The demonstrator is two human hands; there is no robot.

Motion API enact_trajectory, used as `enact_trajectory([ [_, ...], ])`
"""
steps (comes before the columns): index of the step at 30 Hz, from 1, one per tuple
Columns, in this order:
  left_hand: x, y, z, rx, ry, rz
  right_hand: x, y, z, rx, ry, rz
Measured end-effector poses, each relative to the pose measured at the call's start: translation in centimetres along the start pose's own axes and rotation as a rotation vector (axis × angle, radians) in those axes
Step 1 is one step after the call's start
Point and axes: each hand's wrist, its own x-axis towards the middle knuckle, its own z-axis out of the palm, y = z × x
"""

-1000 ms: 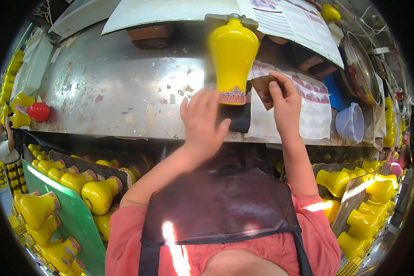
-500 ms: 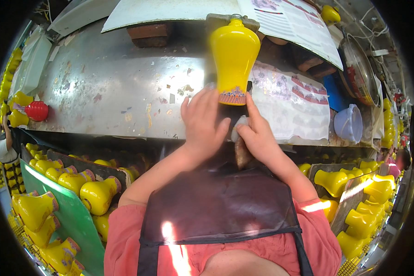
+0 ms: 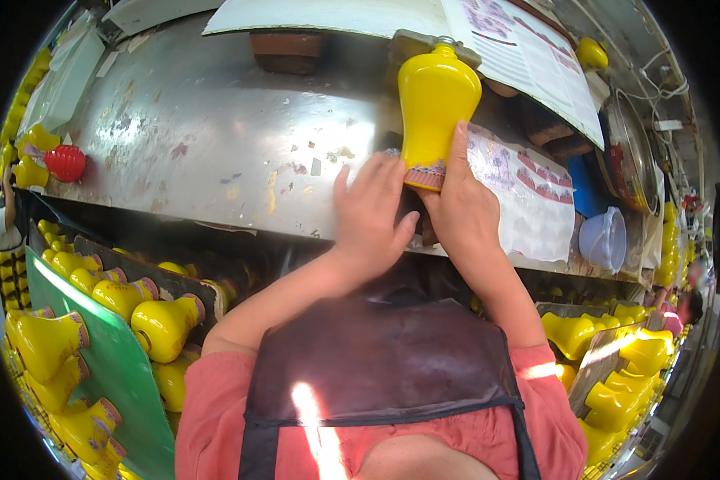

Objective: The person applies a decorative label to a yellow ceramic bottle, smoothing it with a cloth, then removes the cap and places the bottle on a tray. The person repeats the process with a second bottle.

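Observation:
A glossy yellow vase (image 3: pixel 436 100) lies with its neck pointing away from me, its neck end at a worn block-like support (image 3: pixel 409 50). Around its foot runs a patterned blue and pink band (image 3: pixel 426 174). My left hand (image 3: pixel 374 204) is at the left of the foot, fingers stretched out and thumb apart, the fingertips at the band. On the other side, my right hand (image 3: pixel 468 210) grips the foot end, its index finger laid along the vase's side and its thumb by the base. The right hand's lower fingers are hidden.
Printed pattern sheets (image 3: pixel 528 192) lie right of the vase, beside a pale blue bucket (image 3: pixel 603 238). A red ribbed object (image 3: pixel 66 163) stands on the metal table (image 3: pixel 216 152) at far left. Yellow vases fill racks on both sides, beside a green board (image 3: pixel 96 344). A brick (image 3: pixel 286 53) supports a white panel.
My right hand has moved up onto the vase's side and foot. The whitish and brown cloth-like piece it held is out of sight. The view has shifted and turned slightly.

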Motion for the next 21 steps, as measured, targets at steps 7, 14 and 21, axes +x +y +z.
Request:
enact_trajectory([
  [7, 0.1, 0.0, -0.1, -0.061, 0.021, -0.018, 0.0, 0.3, -0.1, 0.107, -0.051, 0.084],
  [14, 0.3, 0.0, 0.4, -0.126, 0.030, -0.087, 0.2, 1.1, 0.1, 0.227, -0.077, 0.136],
  [21, 0.6, 0.1, 0.4, -0.141, -0.003, -0.143, 0.3, 1.6, 0.3, 0.344, -0.087, 0.150],
])
